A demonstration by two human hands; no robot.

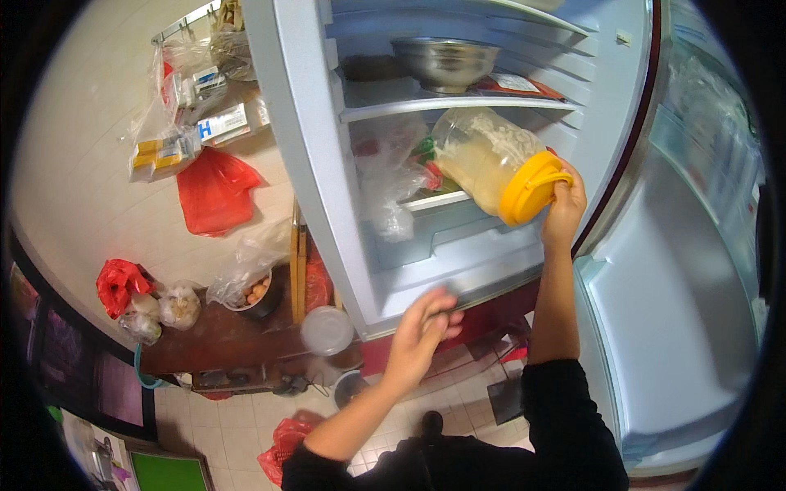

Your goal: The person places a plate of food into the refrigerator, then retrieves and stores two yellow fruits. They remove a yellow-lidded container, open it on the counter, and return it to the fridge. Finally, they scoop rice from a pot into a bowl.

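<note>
My right hand (566, 202) grips the looped handle of a yellow screw lid (527, 191). The lid is on a large clear plastic jar (482, 147) with pale, floury-looking contents. This jar is tilted, its lid towards me and its base at the refrigerator's lower shelf space. Below and left of it, my left hand (420, 337) is in front of the refrigerator's bottom edge, blurred, fingers partly curled and apart, with nothing visible in it. Clear plastic bags (390, 172) with red and green items lie left of the jar, over a drawer (405, 242).
A steel bowl (447, 61) stands on the upper refrigerator shelf (454, 109). The open refrigerator door (675, 294) is at right. To the left, a brown table (215, 347) bears a pot of eggs (256, 291) and bagged garlic (180, 305). A red bag (285, 445) lies on the floor.
</note>
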